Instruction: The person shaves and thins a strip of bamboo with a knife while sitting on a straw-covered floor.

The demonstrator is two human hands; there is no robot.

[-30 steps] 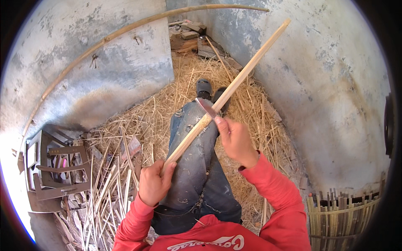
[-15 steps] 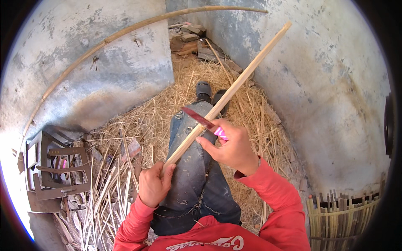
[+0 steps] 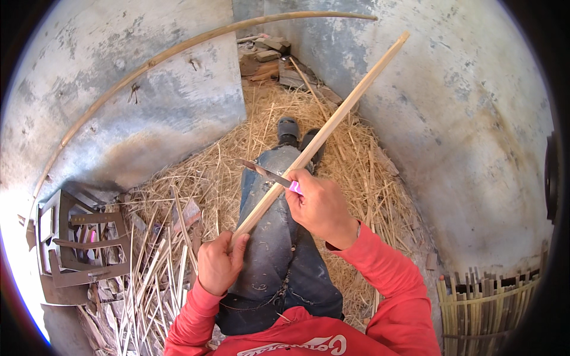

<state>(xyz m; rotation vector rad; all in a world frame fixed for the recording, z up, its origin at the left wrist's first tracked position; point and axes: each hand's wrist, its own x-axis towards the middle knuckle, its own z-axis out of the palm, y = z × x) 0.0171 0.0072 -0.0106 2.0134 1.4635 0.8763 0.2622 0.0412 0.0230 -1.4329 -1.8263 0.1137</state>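
The left hand (image 3: 218,264) grips the near end of a long stick (image 3: 323,133), which slants up and away past the right hand (image 3: 320,207). That hand is closed on a knife (image 3: 267,174). In the last second the blade has slid down the stick toward the left hand, which suggests another shaving stroke. Straw (image 3: 196,190) lies beside both hands.
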